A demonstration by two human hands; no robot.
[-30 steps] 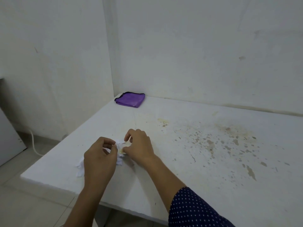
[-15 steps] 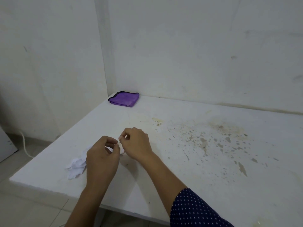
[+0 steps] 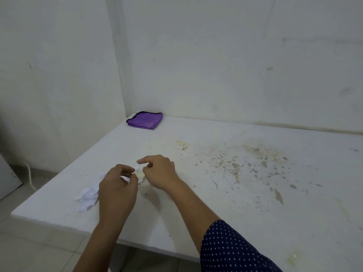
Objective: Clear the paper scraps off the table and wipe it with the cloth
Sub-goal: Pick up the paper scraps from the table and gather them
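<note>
Head camera: a person leans over a white, flat-topped table [image 3: 255,222] set into the corner of two white plaster walls [image 3: 235,65]. Near the table's left front corner lies a bunch of crumpled white paper scraps [image 3: 88,195], resting on the surface and running rightward under the left hand [image 3: 117,191]. That hand is held knuckles up with its fingers curled, thumb and forefinger pinching the right end of the paper. The right hand [image 3: 159,171] sits just to the right of it, almost touching; its thumb and curled fingers nip a small white scrap [image 3: 138,170] that shows in the gap between the two hands, while its forefinger arches above (whether this scrap is joined to the larger bunch cannot be told). A folded purple cloth with dark edging [image 3: 145,120] lies flat in the far left corner of the table, against the wall and well apart from the hands. Brown and yellowish stains [image 3: 235,165] spatter the middle and right of the tabletop. The right arm wears a navy sleeve with white dots [image 3: 231,250]. To the left, a white cable [image 3: 30,177] runs down to the tiled floor [image 3: 39,252].
</note>
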